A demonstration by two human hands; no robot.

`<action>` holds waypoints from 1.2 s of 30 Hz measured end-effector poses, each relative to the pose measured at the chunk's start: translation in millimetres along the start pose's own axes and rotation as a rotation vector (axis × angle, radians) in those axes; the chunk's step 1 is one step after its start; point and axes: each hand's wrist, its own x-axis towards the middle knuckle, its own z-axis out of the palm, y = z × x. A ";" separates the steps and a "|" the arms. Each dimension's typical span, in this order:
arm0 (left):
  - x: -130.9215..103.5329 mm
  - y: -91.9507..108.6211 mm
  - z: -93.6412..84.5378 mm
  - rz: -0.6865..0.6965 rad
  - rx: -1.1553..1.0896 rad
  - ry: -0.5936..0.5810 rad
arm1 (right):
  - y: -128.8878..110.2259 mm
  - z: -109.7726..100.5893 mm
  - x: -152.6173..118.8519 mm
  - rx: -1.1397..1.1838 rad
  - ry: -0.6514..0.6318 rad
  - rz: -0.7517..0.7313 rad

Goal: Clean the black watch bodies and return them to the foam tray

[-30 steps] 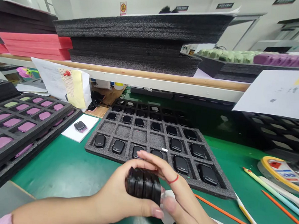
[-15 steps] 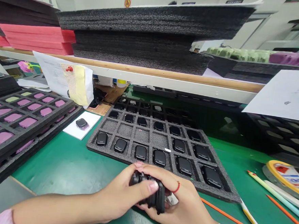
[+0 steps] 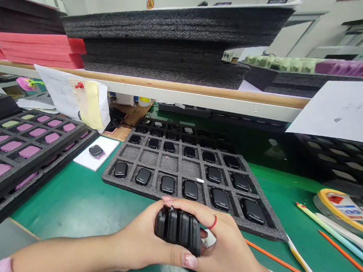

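Note:
Several black watch cases (image 3: 178, 229) stand side by side in a row between my two hands, low in the middle of the view. My left hand (image 3: 149, 239) closes round them from the left, its thumb along their lower edge. From the right, my right hand (image 3: 223, 242), with a red ring on one finger, wraps over their top and far side. A bit of white material shows under the right palm. Just beyond lies a grey foam tray (image 3: 128, 185) with black watch cases in many compartments; several compartments in its second row hold none.
Left are stacked foam trays (image 3: 43, 161) with purple and green pieces, and a black case (image 3: 96, 150) on white paper (image 3: 83, 159). Pens (image 3: 344, 251) and a tape roll (image 3: 322, 204) lie right. A shelf (image 3: 184, 95) with foam stacks crosses above.
My left thumb has slid down from across the black cases to their lower edge, so more of their sides shows. The whole scene has shifted slightly left in the view.

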 end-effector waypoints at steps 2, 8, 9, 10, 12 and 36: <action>0.0 1.2 1.0 0.008 -0.008 -0.012 | 0.8 0.8 1.0 -0.016 0.004 -0.009; 0.8 -0.7 2.2 0.027 -0.014 0.021 | 0.8 0.0 0.2 -0.064 0.001 -0.025; 1.3 -2.1 1.4 0.015 -0.012 0.043 | -1.3 -1.2 -0.9 -0.047 -0.024 0.013; 2.0 -3.6 0.6 0.000 -0.008 0.070 | -3.8 -2.3 -1.9 -0.016 -0.056 0.066; 3.8 -5.9 -0.9 -0.019 0.020 0.105 | -9.6 -3.3 -3.0 0.084 -0.099 0.184; 3.8 3.7 8.2 -0.039 0.075 0.098 | -22.9 5.8 6.1 0.431 0.008 0.580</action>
